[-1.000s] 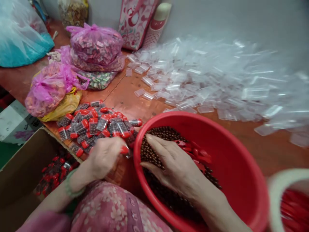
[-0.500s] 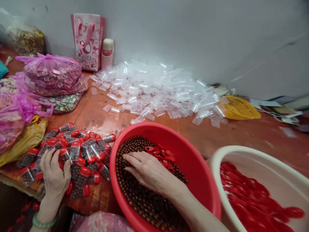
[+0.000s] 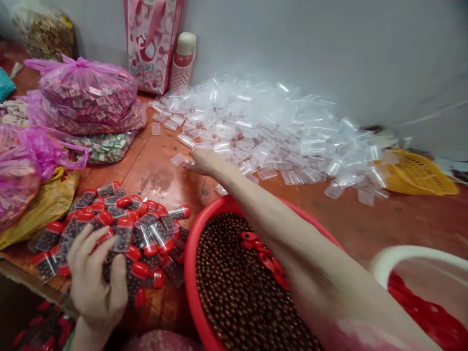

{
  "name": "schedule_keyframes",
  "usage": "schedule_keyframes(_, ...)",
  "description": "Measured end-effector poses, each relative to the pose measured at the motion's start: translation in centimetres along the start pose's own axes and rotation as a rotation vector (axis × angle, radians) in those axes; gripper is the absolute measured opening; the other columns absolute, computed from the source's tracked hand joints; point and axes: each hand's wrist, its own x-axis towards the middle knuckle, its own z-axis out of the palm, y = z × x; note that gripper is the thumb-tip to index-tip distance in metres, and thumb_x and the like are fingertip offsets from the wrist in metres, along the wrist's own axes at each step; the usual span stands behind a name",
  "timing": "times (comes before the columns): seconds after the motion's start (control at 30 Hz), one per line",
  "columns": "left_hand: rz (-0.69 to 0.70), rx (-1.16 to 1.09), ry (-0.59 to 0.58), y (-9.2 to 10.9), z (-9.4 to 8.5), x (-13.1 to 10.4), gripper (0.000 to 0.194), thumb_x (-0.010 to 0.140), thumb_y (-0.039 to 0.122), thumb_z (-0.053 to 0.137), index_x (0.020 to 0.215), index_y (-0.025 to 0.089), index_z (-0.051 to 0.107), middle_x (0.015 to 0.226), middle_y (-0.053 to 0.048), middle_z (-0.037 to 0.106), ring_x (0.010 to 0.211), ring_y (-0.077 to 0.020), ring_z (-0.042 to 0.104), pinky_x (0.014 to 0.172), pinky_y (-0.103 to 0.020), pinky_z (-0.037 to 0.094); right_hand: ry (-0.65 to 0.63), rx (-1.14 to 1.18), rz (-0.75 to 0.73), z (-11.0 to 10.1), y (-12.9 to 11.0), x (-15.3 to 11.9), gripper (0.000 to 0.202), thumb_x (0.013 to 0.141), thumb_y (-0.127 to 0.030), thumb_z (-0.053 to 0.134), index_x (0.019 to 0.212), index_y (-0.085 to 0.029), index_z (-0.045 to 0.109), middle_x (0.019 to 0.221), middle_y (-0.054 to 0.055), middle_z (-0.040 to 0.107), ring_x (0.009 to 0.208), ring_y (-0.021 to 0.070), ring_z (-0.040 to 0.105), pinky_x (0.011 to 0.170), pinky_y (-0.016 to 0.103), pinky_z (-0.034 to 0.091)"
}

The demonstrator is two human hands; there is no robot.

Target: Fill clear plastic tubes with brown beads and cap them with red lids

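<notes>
Two heaps, one hand apiece

Right hand (image 3: 201, 158): nearer the clear plastic cases (image 3: 263, 141), at their left near edge, beyond the red basin (image 3: 190, 265) of brown beads (image 3: 234, 273); grip cannot be told. One loose case (image 3: 186, 140): just beyond it, long axis slanting far-left to near-right. Left hand (image 3: 95, 278): half open, fingers spread over red-capped, bead-filled cases (image 3: 124, 234); no hold discernible

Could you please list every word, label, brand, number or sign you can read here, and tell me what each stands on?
There is no readable text.
Pink-and-white tote bag: printed pattern, no legible lettering.
Small pieces in the knotted pink plastic bag: any marks are too small and blurred to read.
</notes>
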Motion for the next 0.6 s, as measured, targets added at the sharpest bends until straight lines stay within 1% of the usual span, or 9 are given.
schedule_keyframes(0.07, 0.042, -0.067, -0.045, 1.4, 0.7, 0.3, 0.027, 0.080, 0.011, 0.061, 0.107, 0.017, 0.062, 0.113, -0.011, 0.065, 0.124, -0.0305, 0.053, 0.104, -0.050, 0.043, -0.064, -0.025, 0.002, 1.0, -0.3, 2.3, 0.028, 0.081, -0.021, 0.064, 0.102, -0.004, 0.070, 0.105, 0.022, 0.072, 0.095, 0.0288, 0.067, 0.077, 0.030, 0.049)
schedule_keyframes(0.13, 0.050, -0.144, -0.104, 2.5, 1.5, 0.4, 0.025, 0.080, 0.008, 0.059, 0.104, 0.017, 0.061, 0.109, -0.010, 0.065, 0.119, -0.0280, 0.056, 0.100, -0.047, 0.047, -0.112, -0.037, -0.005, 1.9, -0.6, 3.3, 0.024, 0.079, -0.019, 0.063, 0.096, -0.005, 0.072, 0.099, 0.019, 0.073, 0.093, 0.0276, 0.067, 0.078, 0.030, 0.049)
schedule_keyframes(0.2, 0.044, -0.238, -0.168, 3.3, 2.2, 0.4, 0.025, 0.081, 0.005, 0.057, 0.103, 0.017, 0.061, 0.107, -0.009, 0.065, 0.116, -0.0259, 0.058, 0.098, -0.045, 0.048, -0.136, -0.037, -0.011, 2.3, -0.6, 3.3, 0.024, 0.080, -0.017, 0.061, 0.096, -0.004, 0.072, 0.099, 0.019, 0.073, 0.094, 0.0274, 0.067, 0.080, 0.031, 0.048)
schedule_keyframes(0.27, 0.048, -0.346, -0.226, 4.0, 2.8, 0.3, 0.026, 0.081, 0.003, 0.056, 0.103, 0.017, 0.060, 0.106, -0.009, 0.065, 0.114, -0.0239, 0.059, 0.097, -0.043, 0.049, -0.139, -0.029, -0.025, 1.9, -0.2, 2.3, 0.026, 0.082, -0.019, 0.060, 0.100, -0.002, 0.069, 0.103, 0.020, 0.071, 0.099, 0.0276, 0.065, 0.083, 0.033, 0.048)
schedule_keyframes(0.33, 0.056, -0.442, -0.276, 4.7, 3.4, 0.4, 0.026, 0.082, 0.003, 0.056, 0.103, 0.017, 0.060, 0.106, -0.009, 0.065, 0.111, -0.0224, 0.060, 0.096, -0.041, 0.050, -0.075, 0.007, -0.058, 0.6, 0.4, 0.0, 0.031, 0.085, -0.025, 0.059, 0.106, -0.003, 0.066, 0.109, 0.018, 0.068, 0.103, 0.0263, 0.062, 0.088, 0.034, 0.046)
schedule_keyframes(0.4, 0.069, -0.505, -0.318, 5.5, 3.8, 0.5, 0.024, 0.082, 0.004, 0.056, 0.103, 0.016, 0.061, 0.106, -0.009, 0.066, 0.110, -0.0218, 0.060, 0.096, -0.040, 0.051, 0.157, 0.141, -0.126, -1.4, 1.3, -4.0, 0.036, 0.090, -0.032, 0.056, 0.113, -0.005, 0.061, 0.110, 0.014, 0.065, 0.100, 0.0221, 0.062, 0.088, 0.035, 0.046)
schedule_keyframes(0.47, 0.082, -0.532, -0.350, 6.3, 4.2, 0.5, 0.022, 0.083, 0.006, 0.056, 0.101, 0.016, 0.062, 0.105, -0.009, 0.066, 0.109, -0.0217, 0.060, 0.097, -0.040, 0.051, 0.286, 0.247, -0.182, -2.9, 2.2, -9.1, 0.038, 0.094, -0.036, 0.050, 0.119, -0.009, 0.056, 0.108, 0.009, 0.062, 0.092, 0.0168, 0.061, 0.085, 0.034, 0.047)
schedule_keyframes(0.53, 0.089, -0.550, -0.360, 7.2, 4.7, 0.4, 0.020, 0.083, 0.006, 0.056, 0.100, 0.016, 0.062, 0.103, -0.010, 0.067, 0.108, -0.0212, 0.060, 0.097, -0.039, 0.052, 0.259, 0.289, -0.270, -3.0, 2.9, -14.0, 0.035, 0.094, -0.038, 0.050, 0.117, -0.012, 0.056, 0.098, 0.005, 0.062, 0.081, 0.0140, 0.059, 0.077, 0.030, 0.049)
schedule_keyframes(0.6, 0.102, -0.574, -0.354, 8.0, 5.2, 0.1, 0.019, 0.083, 0.005, 0.056, 0.099, 0.015, 0.062, 0.103, -0.010, 0.067, 0.106, -0.0208, 0.061, 0.096, -0.038, 0.052, 0.078, 0.228, -0.336, -1.2, 3.3, -17.6, 0.028, 0.092, -0.032, 0.054, 0.112, -0.013, 0.058, 0.094, 0.006, 0.063, 0.080, 0.0162, 0.060, 0.071, 0.029, 0.049)
